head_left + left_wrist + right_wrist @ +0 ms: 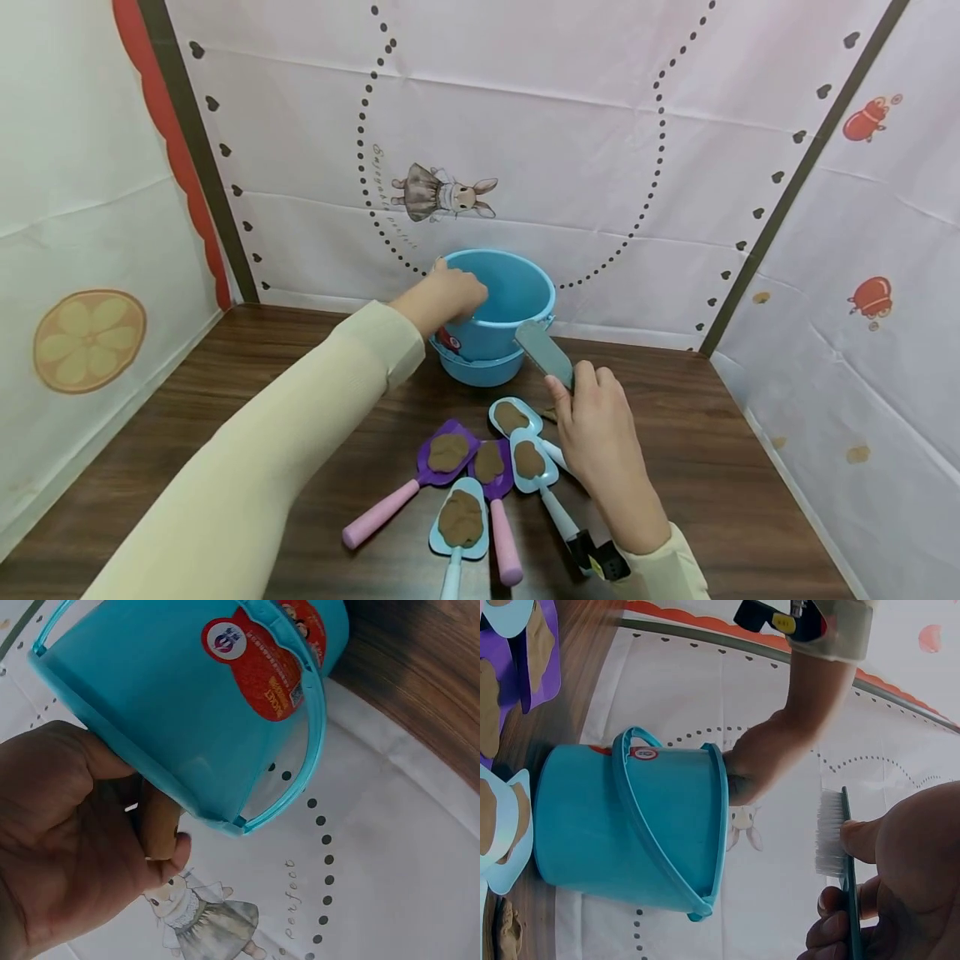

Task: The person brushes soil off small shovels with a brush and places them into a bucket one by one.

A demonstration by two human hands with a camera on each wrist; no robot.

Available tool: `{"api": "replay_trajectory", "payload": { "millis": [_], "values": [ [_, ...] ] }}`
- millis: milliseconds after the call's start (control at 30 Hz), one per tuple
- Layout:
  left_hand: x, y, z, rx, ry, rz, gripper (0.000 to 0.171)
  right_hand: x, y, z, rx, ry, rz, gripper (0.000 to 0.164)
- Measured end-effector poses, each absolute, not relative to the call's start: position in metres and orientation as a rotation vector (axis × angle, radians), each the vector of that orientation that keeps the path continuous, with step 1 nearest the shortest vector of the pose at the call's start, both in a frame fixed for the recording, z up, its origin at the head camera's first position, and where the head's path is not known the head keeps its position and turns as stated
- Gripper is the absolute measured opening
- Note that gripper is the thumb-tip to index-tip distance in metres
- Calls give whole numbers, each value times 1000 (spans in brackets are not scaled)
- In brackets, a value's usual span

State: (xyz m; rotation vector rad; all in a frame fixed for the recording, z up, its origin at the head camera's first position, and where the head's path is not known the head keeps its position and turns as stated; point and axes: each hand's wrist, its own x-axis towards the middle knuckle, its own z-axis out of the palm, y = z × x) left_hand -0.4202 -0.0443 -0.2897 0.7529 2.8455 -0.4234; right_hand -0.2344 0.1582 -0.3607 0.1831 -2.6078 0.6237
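A blue bucket (482, 346) stands upright near the back wall, a red sticker on its side and its handle hanging down. My left hand (450, 296) is at the left of its rim, fingers bent into the mouth. In the left wrist view that hand (71, 817) shows its palm, with a brown rounded piece (159, 825) by the fingers; whether it is a finger or a held thing is unclear. My right hand (600, 425) holds a grey-green brush (545, 350) in front of the bucket. Its white bristles (829, 834) show in the right wrist view, apart from the bucket.
In front of the bucket lie several scoops bearing brown clay: a purple scoop (468, 440) and another purple scoop (507, 467) with pink handles, and light blue scoops (480, 548). A loose brown lump (508, 934) lies beside them. Printed cloth walls (525, 142) surround the wooden table (697, 475).
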Motion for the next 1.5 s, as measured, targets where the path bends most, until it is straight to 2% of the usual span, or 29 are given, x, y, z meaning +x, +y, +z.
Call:
{"api": "replay_trajectory", "payload": {
  "millis": [633, 800, 867, 1000, 1300, 1500],
  "values": [
    [-427, -42, -283, 846, 2822, -323, 7, -235, 160, -361, 210, -2560, 599, 37],
    [-417, -49, -279, 860, 2934, -312, 34, -234, 160, -360, 200, -2574, 605, 37],
    [-406, -54, -279, 865, 3022, -279, 39, -234, 160, -359, 196, -2578, 606, 37],
    [-369, -69, -288, 902, 3237, -187, 36, -232, 160, -358, 198, -2591, 605, 37],
    [-270, -111, -335, 972, 3709, -220, 63, -227, 157, -357, 226, -2584, 604, 37],
    [-235, -125, -356, 883, 3758, -100, 70, -227, 158, -355, 250, -2541, 594, 36]
  ]
}}
